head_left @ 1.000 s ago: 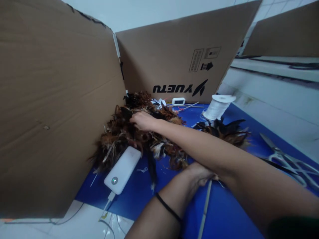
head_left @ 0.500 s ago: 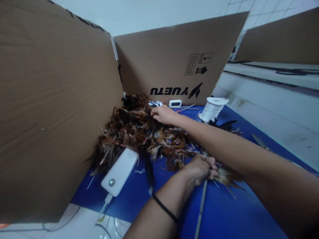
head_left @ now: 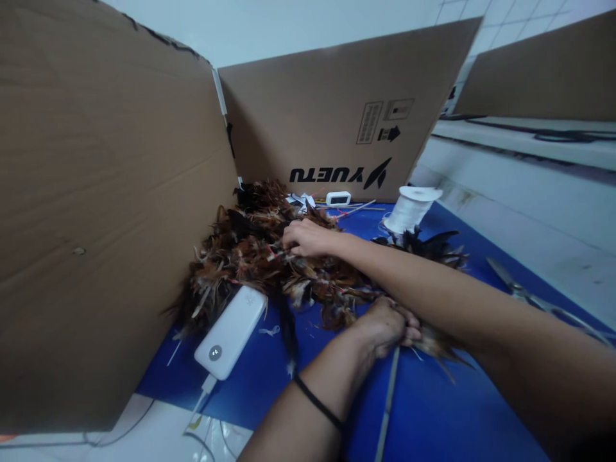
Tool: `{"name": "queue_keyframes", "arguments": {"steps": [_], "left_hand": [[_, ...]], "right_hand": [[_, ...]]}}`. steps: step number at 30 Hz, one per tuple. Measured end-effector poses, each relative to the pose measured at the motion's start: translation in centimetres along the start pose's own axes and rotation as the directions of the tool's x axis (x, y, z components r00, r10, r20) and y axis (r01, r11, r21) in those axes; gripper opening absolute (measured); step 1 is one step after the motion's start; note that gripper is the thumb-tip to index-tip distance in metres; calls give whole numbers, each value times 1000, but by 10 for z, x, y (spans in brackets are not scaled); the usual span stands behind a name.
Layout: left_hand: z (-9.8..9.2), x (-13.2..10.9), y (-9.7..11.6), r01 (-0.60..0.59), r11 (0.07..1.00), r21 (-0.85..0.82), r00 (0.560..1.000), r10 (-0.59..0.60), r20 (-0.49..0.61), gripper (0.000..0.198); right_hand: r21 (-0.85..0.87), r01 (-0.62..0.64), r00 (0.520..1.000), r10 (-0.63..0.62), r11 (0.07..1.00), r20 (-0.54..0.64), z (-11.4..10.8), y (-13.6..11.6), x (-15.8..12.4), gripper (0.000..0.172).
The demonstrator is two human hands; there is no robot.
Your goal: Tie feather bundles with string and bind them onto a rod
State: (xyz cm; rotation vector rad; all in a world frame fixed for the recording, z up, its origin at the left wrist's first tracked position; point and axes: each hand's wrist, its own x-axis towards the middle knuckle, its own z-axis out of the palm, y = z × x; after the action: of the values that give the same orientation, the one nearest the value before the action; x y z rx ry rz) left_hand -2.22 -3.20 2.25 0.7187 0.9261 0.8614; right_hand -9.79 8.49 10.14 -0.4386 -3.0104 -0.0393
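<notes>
On the blue desk (head_left: 433, 410), the left hand (head_left: 385, 324) is curled tight, its grip closed round a feather bunch (head_left: 439, 346) that sticks out toward the right edge; the right hand (head_left: 310, 239) dips bent fingers into the feather pile (head_left: 240, 253) heaped toward the far left corner, and whether its grip has hold of any I can't say; a power bank (head_left: 233, 333) lies near the near left corner

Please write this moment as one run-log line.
left hand: gripping feather bundle | right hand: at feather pile | nearby: white power bank, white spool
</notes>
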Motion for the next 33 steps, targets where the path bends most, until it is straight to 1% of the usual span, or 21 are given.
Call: {"name": "queue_keyframes", "arguments": {"steps": [2, 4, 6, 8, 11, 14, 16, 18, 22, 24, 27, 29, 31, 33], "left_hand": [[1, -1, 2, 33, 999, 4, 999, -33, -1, 17], [1, -3, 5, 40, 999, -5, 999, -40, 20, 19], [2, -5, 6, 36, 999, -10, 999, -36, 33, 19], [3, -6, 7, 26, 1000, -9, 999, -25, 28, 19], [4, -8, 7, 2, 1000, 4, 999, -2, 32, 20], [5, -9, 7, -6, 1000, 4, 999, 5, 48, 20], [5, -9, 6, -8, 1000, 4, 998, 8, 60, 20], [5, -9, 5, -12, 1000, 13, 998, 11, 67, 21], [5, -8, 2, -10, 999, 41, 999, 8, 50, 21], [6, -8, 1, -3, 999, 50, 999, 1, 39, 22], [7, -8, 0, -11, 998, 60, 999, 9, 32, 22], [7, -8, -1, -17, 997, 77, 1000, 16, 9, 22], [8, -8, -1, -10, 995, 98, 1000, 12, -19, 22], [8, -9, -2, -6, 993, 118, 1000, 8, -19, 21]], "right_hand": [[182, -64, 997, 71, 981, -29, -13, 8, -5, 19], [322, -92, 991, 118, 942, -61, -28, 14, -13, 24], [404, -93, 987, 137, 910, -81, -43, 17, -25, 29], [433, -113, 985, 157, 895, -67, -56, 19, -39, 31], [386, -127, 991, 137, 914, 4, -70, 20, -65, 34], [329, -139, 983, 91, 934, 158, -78, 22, -93, 29], [315, -183, 952, 88, 931, 294, -78, 24, -112, 26], [299, -242, 908, 107, 923, 404, -77, 27, -128, 26], [251, -349, 812, 158, 903, 561, -71, 32, -146, 24], [266, -374, 786, 152, 888, 599, -68, 33, -147, 22], [267, -376, 797, 162, 887, 581, -65, 33, -146, 23], [200, -375, 800, 207, 905, 563, -63, 32, -145, 22], [113, -389, 778, 260, 914, 571, -61, 29, -144, 21], [43, -410, 740, 305, 911, 599, -61, 25, -145, 21]]}}
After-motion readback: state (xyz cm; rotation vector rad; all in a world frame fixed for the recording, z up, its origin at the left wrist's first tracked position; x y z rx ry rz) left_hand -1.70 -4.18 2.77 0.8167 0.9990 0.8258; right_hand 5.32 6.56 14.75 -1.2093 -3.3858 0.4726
